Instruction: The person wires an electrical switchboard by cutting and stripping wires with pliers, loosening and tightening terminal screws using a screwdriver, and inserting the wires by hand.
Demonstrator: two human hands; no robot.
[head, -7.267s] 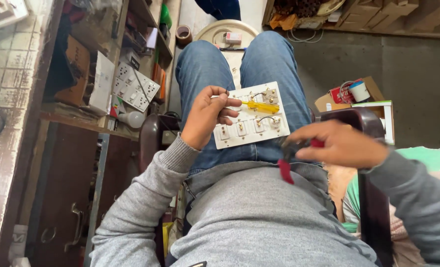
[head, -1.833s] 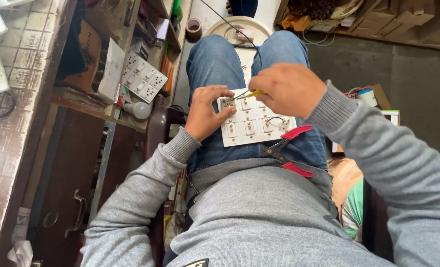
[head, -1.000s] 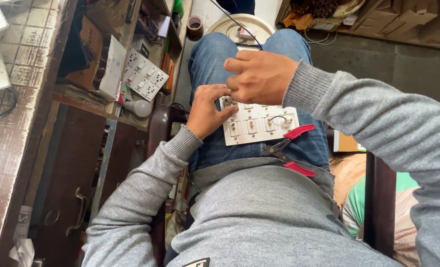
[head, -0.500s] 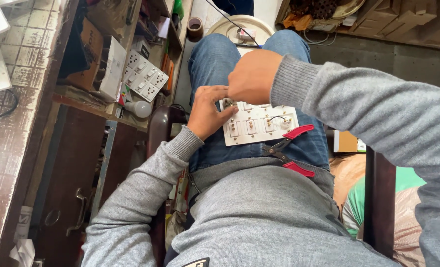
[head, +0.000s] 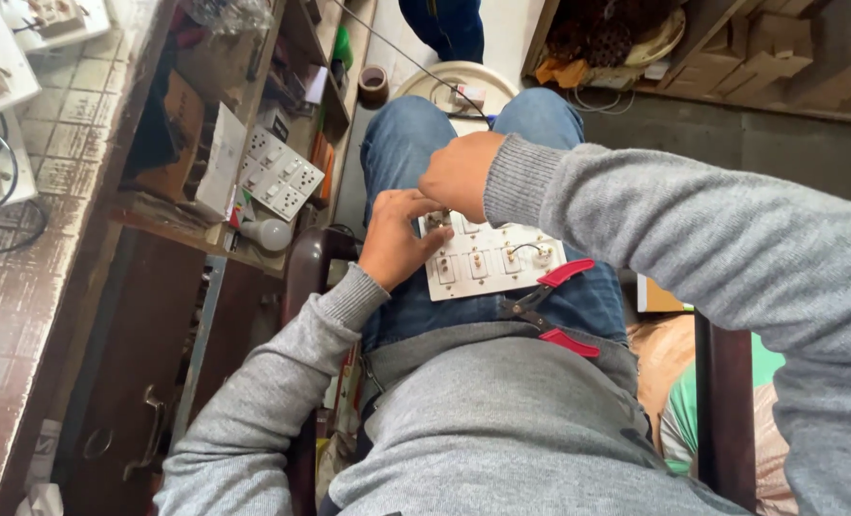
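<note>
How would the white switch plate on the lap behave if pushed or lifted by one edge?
The switch plate looks flat and stiff, so it would likely lift as one piece. It lies on sloping jeans, so it may slide. The left hand pins one end; the pliers lie against its near edge.
</note>
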